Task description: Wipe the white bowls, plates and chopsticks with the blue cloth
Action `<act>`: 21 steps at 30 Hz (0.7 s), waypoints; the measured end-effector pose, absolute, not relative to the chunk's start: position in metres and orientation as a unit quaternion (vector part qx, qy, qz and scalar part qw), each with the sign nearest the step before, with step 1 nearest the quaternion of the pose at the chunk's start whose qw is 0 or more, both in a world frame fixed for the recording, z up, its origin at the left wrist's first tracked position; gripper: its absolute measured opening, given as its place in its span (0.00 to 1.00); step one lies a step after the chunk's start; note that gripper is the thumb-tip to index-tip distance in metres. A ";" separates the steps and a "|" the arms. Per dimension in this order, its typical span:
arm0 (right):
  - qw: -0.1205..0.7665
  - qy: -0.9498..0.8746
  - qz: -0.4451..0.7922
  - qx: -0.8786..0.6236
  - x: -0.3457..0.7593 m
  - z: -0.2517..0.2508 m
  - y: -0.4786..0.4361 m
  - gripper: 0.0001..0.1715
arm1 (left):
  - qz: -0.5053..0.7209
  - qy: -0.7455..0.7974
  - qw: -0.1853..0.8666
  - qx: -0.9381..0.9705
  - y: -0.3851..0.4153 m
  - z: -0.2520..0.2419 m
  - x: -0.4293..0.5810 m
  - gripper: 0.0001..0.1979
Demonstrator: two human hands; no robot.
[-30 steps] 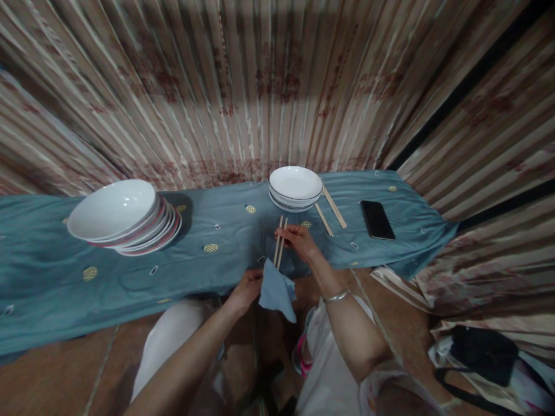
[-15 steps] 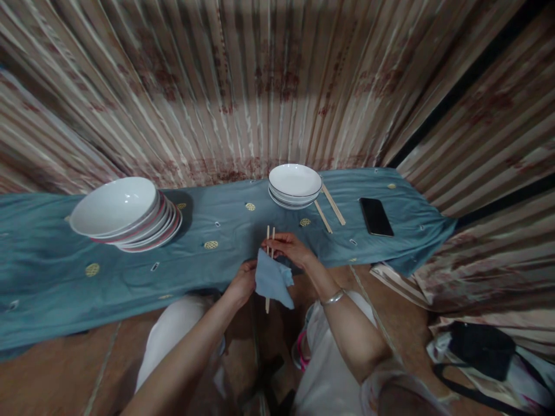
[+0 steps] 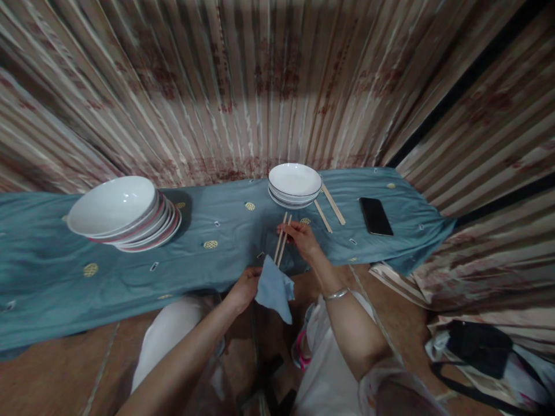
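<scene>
Two wooden chopsticks (image 3: 283,238) are pinched near their upper part by my right hand (image 3: 302,237), tilted with their tops leaning to the right. Their lower ends go behind a light blue cloth (image 3: 274,290). My left hand (image 3: 245,289) is closed on the cloth's left edge, in front of the table's near side. A short stack of white plates (image 3: 295,181) with dark rims stands beyond my right hand. More chopsticks (image 3: 333,205) lie beside that stack, to its right.
A tilted stack of large white bowls (image 3: 119,211) with red bands stands on the left of the cloth-covered table (image 3: 232,219). A black phone (image 3: 376,216) lies on the right. Pleated curtains (image 3: 243,86) hang behind. A bag (image 3: 481,349) sits on the floor at right.
My right hand has moved up and to the right with the chopsticks, which have slid upward out of the cloth and now slant. My left hand and the cloth have dropped slightly.
</scene>
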State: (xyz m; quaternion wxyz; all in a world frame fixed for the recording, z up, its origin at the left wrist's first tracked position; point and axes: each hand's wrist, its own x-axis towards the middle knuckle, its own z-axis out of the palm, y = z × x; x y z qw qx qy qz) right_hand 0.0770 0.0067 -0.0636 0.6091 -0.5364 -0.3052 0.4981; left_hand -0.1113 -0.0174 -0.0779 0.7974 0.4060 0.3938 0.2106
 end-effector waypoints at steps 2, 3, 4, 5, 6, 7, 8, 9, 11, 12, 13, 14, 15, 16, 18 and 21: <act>0.611 -0.295 0.509 -0.529 0.080 -0.063 0.006 0.20 | 0.208 0.397 0.796 0.408 -0.018 -0.078 -0.113 0.14; 0.609 -0.292 0.519 -0.523 0.080 -0.063 0.005 0.21 | 0.207 0.399 0.795 0.407 -0.018 -0.078 -0.113 0.14; 0.605 -0.291 0.532 -0.516 0.080 -0.062 0.004 0.21 | 0.207 0.401 0.795 0.405 -0.018 -0.078 -0.113 0.15; 0.598 -0.293 0.547 -0.508 0.080 -0.062 0.004 0.21 | 0.208 0.401 0.796 0.402 -0.018 -0.078 -0.114 0.15; 0.589 -0.298 0.562 -0.499 0.079 -0.061 0.003 0.22 | 0.211 0.400 0.797 0.400 -0.018 -0.077 -0.114 0.16; 0.578 -0.304 0.576 -0.492 0.078 -0.060 0.002 0.22 | 0.213 0.399 0.798 0.399 -0.018 -0.076 -0.114 0.16; 0.568 -0.310 0.588 -0.486 0.076 -0.060 0.002 0.22 | 0.216 0.397 0.799 0.398 -0.018 -0.076 -0.114 0.16; 0.559 -0.314 0.598 -0.482 0.074 -0.059 0.001 0.23 | 0.218 0.396 0.799 0.398 -0.018 -0.075 -0.114 0.16; 0.545 -0.317 0.614 -0.475 0.070 -0.057 -0.001 0.24 | 0.218 0.394 0.799 0.398 -0.017 -0.074 -0.114 0.16; 0.538 -0.318 0.623 -0.471 0.067 -0.056 -0.002 0.24 | 0.219 0.393 0.799 0.398 -0.016 -0.073 -0.113 0.16; 0.529 -0.320 0.632 -0.467 0.064 -0.056 -0.003 0.24 | 0.221 0.393 0.799 0.397 -0.015 -0.073 -0.113 0.16; 0.520 -0.324 0.642 -0.462 0.062 -0.055 -0.004 0.24 | 0.225 0.394 0.798 0.396 -0.013 -0.073 -0.113 0.17; 0.510 -0.329 0.652 -0.456 0.059 -0.055 -0.004 0.24 | 0.229 0.395 0.797 0.395 -0.012 -0.074 -0.114 0.18; 0.500 -0.334 0.661 -0.449 0.056 -0.056 -0.005 0.24 | 0.235 0.397 0.795 0.393 -0.011 -0.074 -0.114 0.19; 0.492 -0.342 0.669 -0.440 0.052 -0.057 -0.006 0.23 | 0.249 0.401 0.792 0.389 -0.009 -0.075 -0.115 0.20; 0.510 -0.336 0.652 -0.450 0.048 -0.061 -0.004 0.23 | 0.256 0.411 0.786 0.384 -0.008 -0.075 -0.116 0.20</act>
